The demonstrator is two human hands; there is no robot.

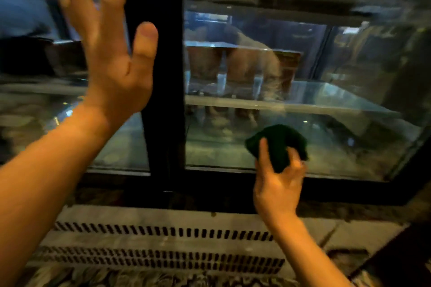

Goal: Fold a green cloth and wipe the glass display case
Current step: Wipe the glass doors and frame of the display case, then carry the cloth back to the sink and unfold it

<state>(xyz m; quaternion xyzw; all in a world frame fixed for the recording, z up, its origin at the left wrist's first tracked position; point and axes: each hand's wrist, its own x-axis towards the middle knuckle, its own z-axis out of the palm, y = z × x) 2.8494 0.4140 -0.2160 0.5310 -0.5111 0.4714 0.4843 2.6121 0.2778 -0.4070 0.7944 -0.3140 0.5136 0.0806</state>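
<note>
Two hands are in view, and I count one cloth, two glass panes split by one dark post, and two rows of vent slots low on the case. Nearest me, those vent slots [163, 232] run across the metal base below my wrists. Just above them my right hand [278, 184] grips the green cloth [278, 144], thumb on its near face and fingers curled round the right side, holding it bunched into a thick pad. The cloth sits against or just off the bottom of the right pane [303, 91], close to the lower frame; blur keeps me from saying whether it touches. The pad's long axis tilts up and to the right, so most of the unwiped glass lies above and to either side of it. My right hand is the one on the job, and the next stroke, as I judge it, has to travel upward or sideways along that pane. My left hand [112, 53] is raised higher and to the left, fingers spread and straight, holding nothing, in front of the post [163, 100] and the left pane [35, 77]; I cannot tell whether it rests on the glass. Farther in, behind the right pane, a glass shelf [291, 106] carries some brown, blurred goods I cannot identify.
</note>
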